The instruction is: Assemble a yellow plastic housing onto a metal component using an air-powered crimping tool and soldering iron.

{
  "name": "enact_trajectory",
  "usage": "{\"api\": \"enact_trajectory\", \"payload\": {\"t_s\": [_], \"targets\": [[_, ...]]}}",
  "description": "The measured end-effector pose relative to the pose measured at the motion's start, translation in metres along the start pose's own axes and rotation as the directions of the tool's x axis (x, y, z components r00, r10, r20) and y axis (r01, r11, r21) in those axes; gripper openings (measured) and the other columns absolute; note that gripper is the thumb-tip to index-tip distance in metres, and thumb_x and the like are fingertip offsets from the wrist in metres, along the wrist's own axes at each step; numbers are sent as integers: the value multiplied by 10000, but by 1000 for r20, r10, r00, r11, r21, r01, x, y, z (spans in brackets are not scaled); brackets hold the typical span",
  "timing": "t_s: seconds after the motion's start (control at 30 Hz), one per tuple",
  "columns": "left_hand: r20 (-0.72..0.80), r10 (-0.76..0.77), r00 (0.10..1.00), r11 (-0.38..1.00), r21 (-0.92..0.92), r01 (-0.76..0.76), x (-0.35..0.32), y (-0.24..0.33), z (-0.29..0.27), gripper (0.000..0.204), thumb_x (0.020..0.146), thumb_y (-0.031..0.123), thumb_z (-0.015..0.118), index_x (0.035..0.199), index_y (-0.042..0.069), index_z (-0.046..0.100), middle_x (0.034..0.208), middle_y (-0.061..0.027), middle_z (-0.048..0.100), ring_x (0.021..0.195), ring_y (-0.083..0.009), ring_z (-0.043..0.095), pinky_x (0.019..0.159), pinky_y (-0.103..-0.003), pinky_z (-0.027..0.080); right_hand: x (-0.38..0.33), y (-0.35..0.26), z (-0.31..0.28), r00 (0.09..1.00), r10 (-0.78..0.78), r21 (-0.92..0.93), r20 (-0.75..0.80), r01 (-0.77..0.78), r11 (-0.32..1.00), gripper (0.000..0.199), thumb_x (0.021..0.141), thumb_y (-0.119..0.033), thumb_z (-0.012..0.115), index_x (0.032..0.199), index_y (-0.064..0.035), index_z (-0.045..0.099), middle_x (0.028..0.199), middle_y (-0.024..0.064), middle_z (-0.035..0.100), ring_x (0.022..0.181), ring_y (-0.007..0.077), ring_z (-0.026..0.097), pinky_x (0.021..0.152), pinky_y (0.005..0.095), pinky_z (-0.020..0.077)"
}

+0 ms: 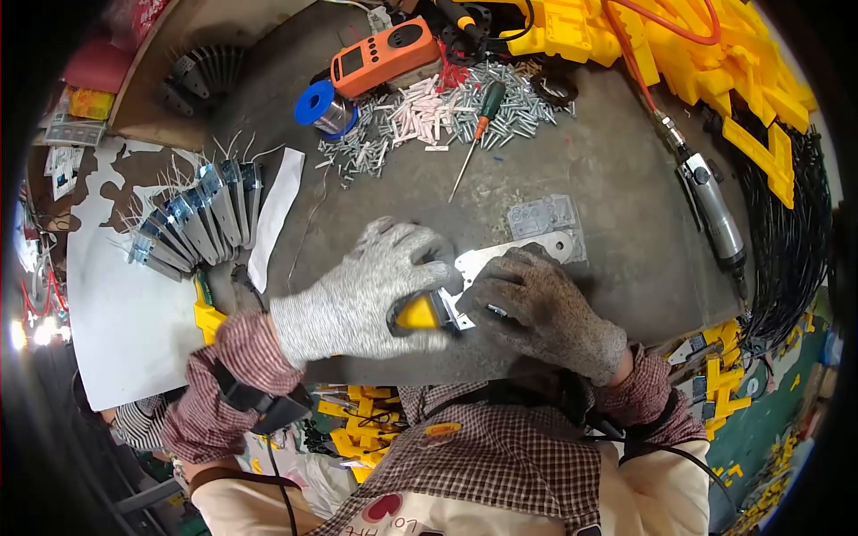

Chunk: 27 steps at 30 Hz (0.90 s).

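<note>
My left hand (pixel 371 281), in a light grey knit glove, is closed around a yellow plastic part (pixel 416 314) with dark edging. A flat silvery metal plate (pixel 465 264) with round holes runs from beside that part to underneath my right hand (pixel 542 308). This hand wears a darker, soiled glove, and its fingers are bent together over the plate. A small shiny metal piece shows at its fingers; most of what they hold is hidden. Just beyond the plate, a clear plastic piece (pixel 542 214) with cut-outs lies on the grey tabletop (pixel 393 201).
Farther back are a screwdriver (pixel 478 134), loose screws (pixel 518 112), pale pink pieces (pixel 424 109), a solder spool (pixel 329 111) and an orange meter (pixel 384 56). A pneumatic driver (pixel 712 210) lies right, near yellow parts (pixel 706 54) and black cables (pixel 786 241). Wired metal pieces (pixel 210 210) stand left.
</note>
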<state>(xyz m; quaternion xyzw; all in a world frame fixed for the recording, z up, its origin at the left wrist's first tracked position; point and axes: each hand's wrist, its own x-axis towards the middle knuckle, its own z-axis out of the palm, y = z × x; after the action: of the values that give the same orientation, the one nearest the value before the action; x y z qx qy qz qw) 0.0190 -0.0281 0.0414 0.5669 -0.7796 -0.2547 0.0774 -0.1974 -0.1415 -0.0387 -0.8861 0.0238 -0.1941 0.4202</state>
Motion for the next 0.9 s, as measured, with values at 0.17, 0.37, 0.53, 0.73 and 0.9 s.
{"api": "enact_trajectory", "payload": {"t_s": [0.17, 0.37, 0.53, 0.73, 0.9], "targets": [[-257, -133, 957, 977, 127, 170, -11, 11, 34, 637, 664, 498, 864, 1084, 98, 601, 1145, -114, 604, 1180, -331, 552, 1156, -606, 252, 13, -24, 1, 994, 108, -98, 21, -106, 990, 229, 842, -169, 686, 1047, -70, 663, 1021, 96, 627, 1016, 297, 607, 914, 468, 473], [-284, -140, 948, 975, 128, 183, -13, 11, 39, 582, 624, 421, 856, 1053, 115, 610, 1104, -82, 621, 1131, -318, 563, 1160, -609, 242, 11, -48, 2, 989, 103, -320, 105, -64, 945, 251, 839, -142, 667, 1075, -62, 635, 974, 92, 625, 959, 268, 629, 891, 433, 509], [-276, -117, 954, 975, 150, 163, -6, 8, 36, 602, 676, 490, 811, 1117, 121, 633, 1075, -82, 609, 1112, -303, 573, 1168, -611, 234, 9, -73, 3, 985, 156, -452, 73, -107, 886, 465, 854, -151, 647, 1301, -71, 546, 991, 89, 632, 940, 245, 647, 853, 418, 543], [-432, -119, 894, 980, 93, 176, -12, 10, 42, 487, 681, 429, 792, 1016, 117, 626, 971, -86, 601, 1072, -312, 564, 1104, -608, 298, -33, -26, -78, 906, 299, -417, -298, -406, 813, 459, 904, -137, 627, 1360, -102, 586, 1192, 176, 602, 1145, 336, 582, 1027, 424, 468], [-422, -104, 900, 985, 83, 153, -6, 10, 41, 465, 670, 415, 803, 964, 116, 601, 929, -80, 604, 1000, -325, 574, 1094, -598, 305, -108, 18, -170, 693, 491, -589, -528, -715, 376, 537, 924, -166, 642, 1445, -118, 517, 1232, 199, 583, 1135, 335, 560, 952, 415, 465]]}}
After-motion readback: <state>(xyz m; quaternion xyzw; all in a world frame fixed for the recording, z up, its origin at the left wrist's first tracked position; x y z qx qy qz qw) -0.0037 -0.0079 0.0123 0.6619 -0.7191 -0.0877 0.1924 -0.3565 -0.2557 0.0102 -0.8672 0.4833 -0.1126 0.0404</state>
